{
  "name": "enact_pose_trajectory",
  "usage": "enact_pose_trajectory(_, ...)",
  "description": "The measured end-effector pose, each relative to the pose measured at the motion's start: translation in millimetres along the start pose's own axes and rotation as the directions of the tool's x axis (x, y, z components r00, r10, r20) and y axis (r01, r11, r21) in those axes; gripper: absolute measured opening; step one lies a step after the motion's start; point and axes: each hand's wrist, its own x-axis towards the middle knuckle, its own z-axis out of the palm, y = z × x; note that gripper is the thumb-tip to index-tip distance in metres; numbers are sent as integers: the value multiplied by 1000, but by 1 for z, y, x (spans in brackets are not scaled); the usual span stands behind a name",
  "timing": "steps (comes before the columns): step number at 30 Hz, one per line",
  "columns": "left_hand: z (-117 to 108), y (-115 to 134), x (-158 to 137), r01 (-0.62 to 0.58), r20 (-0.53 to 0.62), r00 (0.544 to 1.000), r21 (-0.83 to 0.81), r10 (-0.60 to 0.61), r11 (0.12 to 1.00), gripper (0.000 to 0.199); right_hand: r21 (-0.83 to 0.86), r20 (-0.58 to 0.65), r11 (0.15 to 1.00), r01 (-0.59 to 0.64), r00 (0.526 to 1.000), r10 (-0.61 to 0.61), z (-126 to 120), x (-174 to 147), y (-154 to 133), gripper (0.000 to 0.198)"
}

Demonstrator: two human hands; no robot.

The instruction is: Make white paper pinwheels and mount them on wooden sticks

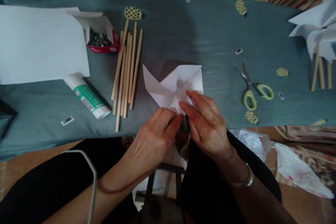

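A white paper pinwheel [168,85] lies at the near edge of the table, its blades folded in toward the middle. My left hand [159,131] is closed on the blade nearest me, thumb and fingers pinching the paper. My right hand [206,122] rests on the pinwheel's right side, its fingers stretched out over a blade and touching it. The fingertips of both hands almost meet at the near blade, and part of the paper is hidden beneath them.
Left of the pinwheel lie several wooden sticks [128,71], a red box of metal fasteners [101,40], a glue stick [90,98] and white paper sheets [39,45]. Green-handled scissors [250,87] lie open to the right. Finished pinwheels [319,24] on sticks sit at the far right.
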Motion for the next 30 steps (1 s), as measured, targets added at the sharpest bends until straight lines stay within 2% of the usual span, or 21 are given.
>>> enact_pose_trajectory(13, -1, -1, 0, 9, 19, 1000, 13, -9, 1000, 19, -79, 5, 997, 22, 1000, -22, 2, 2, -1, 29)
enact_pose_trajectory(30, 1, -4, -1, 26, 59, 998, 43, -28, 999, 19, -97, 53, 995, -12, 998, 18, 6, 10, -3, 29)
